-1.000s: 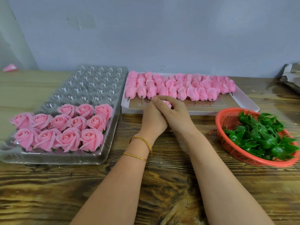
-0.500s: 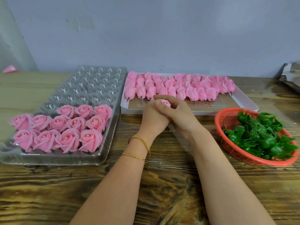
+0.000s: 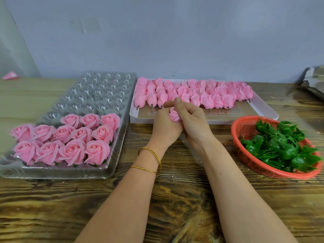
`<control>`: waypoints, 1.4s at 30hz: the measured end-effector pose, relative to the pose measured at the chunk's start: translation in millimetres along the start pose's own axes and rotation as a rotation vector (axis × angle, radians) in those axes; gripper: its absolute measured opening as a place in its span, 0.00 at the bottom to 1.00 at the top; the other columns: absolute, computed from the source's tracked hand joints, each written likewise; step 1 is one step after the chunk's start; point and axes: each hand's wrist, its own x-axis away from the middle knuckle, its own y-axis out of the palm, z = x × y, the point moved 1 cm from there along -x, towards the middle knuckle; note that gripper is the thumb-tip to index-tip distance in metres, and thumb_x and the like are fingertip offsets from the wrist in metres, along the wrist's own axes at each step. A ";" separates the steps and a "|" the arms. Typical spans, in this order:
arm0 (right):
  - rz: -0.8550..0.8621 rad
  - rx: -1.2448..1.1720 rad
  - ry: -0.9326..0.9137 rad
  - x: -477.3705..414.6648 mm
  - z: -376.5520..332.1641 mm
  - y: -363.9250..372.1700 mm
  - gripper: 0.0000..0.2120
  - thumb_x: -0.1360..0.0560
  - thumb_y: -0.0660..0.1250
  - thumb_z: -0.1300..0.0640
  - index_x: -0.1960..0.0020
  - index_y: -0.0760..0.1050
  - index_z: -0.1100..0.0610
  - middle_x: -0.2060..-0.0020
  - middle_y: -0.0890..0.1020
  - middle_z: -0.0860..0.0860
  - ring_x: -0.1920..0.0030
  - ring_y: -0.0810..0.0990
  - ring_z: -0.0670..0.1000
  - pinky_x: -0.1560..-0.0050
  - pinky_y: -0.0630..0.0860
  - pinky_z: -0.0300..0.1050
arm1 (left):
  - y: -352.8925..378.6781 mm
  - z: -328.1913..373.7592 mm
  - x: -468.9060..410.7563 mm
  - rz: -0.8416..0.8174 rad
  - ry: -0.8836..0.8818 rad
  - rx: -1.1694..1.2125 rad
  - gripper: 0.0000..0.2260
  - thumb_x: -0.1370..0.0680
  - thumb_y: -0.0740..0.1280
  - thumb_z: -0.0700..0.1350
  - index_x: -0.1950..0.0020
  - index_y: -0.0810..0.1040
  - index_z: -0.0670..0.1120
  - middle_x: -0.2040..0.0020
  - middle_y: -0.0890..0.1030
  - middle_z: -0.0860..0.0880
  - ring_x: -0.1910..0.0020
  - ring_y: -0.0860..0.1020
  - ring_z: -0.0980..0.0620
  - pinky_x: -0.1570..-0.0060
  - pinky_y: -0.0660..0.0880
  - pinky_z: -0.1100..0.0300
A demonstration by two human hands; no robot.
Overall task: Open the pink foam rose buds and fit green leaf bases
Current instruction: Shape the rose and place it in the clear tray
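A pink foam rose bud sits between both hands at the table's middle, just in front of the white tray. My left hand cups it from the left with curled fingers. My right hand grips it from the right, thumb and fingers over its top. Most of the bud is hidden by the fingers. Rows of closed pink buds with short stems lie on the white tray. Green leaf bases fill the orange basket at the right.
A clear plastic cell tray at the left holds several opened pink roses in its near rows; its far cells are bare. A grey wall stands behind. Crumpled packaging lies at the far right. Wooden tabletop spreads in front.
Both hands stayed together at the tray's front edge. The right-hand fingers shifted over the bud, and more of the pink bud shows between the hands now.
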 end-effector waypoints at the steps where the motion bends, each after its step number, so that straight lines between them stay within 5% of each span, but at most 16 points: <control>1: -0.001 -0.006 0.001 0.3 -0.4 1.0 0.17 0.30 0.68 0.43 0.54 0.84 0.56 0.56 0.86 0.53 0.48 0.84 0.53 0.38 0.77 0.59 | 0.3 0.2 -0.3 0.006 -0.010 0.006 0.14 0.24 0.68 0.36 0.65 0.76 0.53 0.67 0.79 0.56 0.67 0.77 0.68 0.67 0.74 0.70; 10: -0.004 0.006 0.024 4.1 -3.3 6.8 0.13 0.18 0.60 0.55 0.44 0.81 0.58 0.49 0.85 0.53 0.43 0.82 0.51 0.36 0.76 0.50 | -1.8 1.3 -2.7 0.113 -0.060 0.121 0.13 0.23 0.67 0.37 0.63 0.76 0.53 0.66 0.79 0.54 0.67 0.78 0.64 0.67 0.73 0.72; 17: 0.040 0.001 0.053 3.1 -3.0 5.3 0.12 0.18 0.60 0.60 0.40 0.79 0.61 0.45 0.84 0.58 0.40 0.81 0.55 0.34 0.74 0.55 | -2.7 -4.6 -3.9 0.113 -0.081 0.118 0.13 0.28 0.69 0.32 0.64 0.77 0.50 0.67 0.79 0.51 0.69 0.77 0.62 0.66 0.75 0.66; 22: 0.166 -0.019 0.057 -2.0 -4.4 -3.9 0.11 0.18 0.59 0.62 0.48 0.81 0.61 0.49 0.83 0.61 0.46 0.81 0.57 0.36 0.74 0.62 | -1.1 -6.5 -2.0 0.062 -0.025 -0.026 0.11 0.31 0.71 0.34 0.68 0.77 0.48 0.71 0.78 0.54 0.71 0.73 0.59 0.70 0.69 0.68; 27: 0.211 0.100 -0.100 -0.2 -7.5 -8.3 0.10 0.21 0.66 0.59 0.58 0.84 0.55 0.60 0.86 0.51 0.52 0.84 0.50 0.46 0.80 0.47 | 0.0 -4.9 1.1 0.006 0.035 -0.204 0.18 0.30 0.71 0.36 0.70 0.72 0.57 0.72 0.74 0.61 0.70 0.74 0.64 0.70 0.67 0.75; 31: 0.206 0.165 -0.187 -1.1 -4.0 -2.9 0.10 0.25 0.71 0.62 0.64 0.82 0.56 0.67 0.83 0.50 0.61 0.80 0.47 0.57 0.78 0.43 | 1.5 -6.6 -1.3 -0.005 0.017 -0.329 0.06 0.25 0.68 0.39 0.60 0.82 0.47 0.64 0.82 0.51 0.62 0.78 0.52 0.67 0.67 0.70; 34: 0.191 0.180 -0.204 -2.9 -0.7 -1.6 0.12 0.26 0.71 0.65 0.67 0.80 0.55 0.71 0.81 0.46 0.66 0.77 0.45 0.62 0.75 0.38 | 1.2 -5.8 -1.0 0.010 0.002 -0.332 0.06 0.24 0.67 0.38 0.54 0.84 0.43 0.58 0.84 0.45 0.57 0.81 0.47 0.61 0.74 0.58; 42: 0.190 0.198 -0.200 -3.4 4.5 0.6 0.08 0.32 0.74 0.57 0.67 0.84 0.46 0.67 0.85 0.46 0.61 0.83 0.45 0.54 0.81 0.48 | -0.3 -2.5 0.1 0.019 0.010 -0.347 0.08 0.23 0.66 0.38 0.51 0.85 0.45 0.55 0.85 0.45 0.54 0.81 0.47 0.60 0.70 0.62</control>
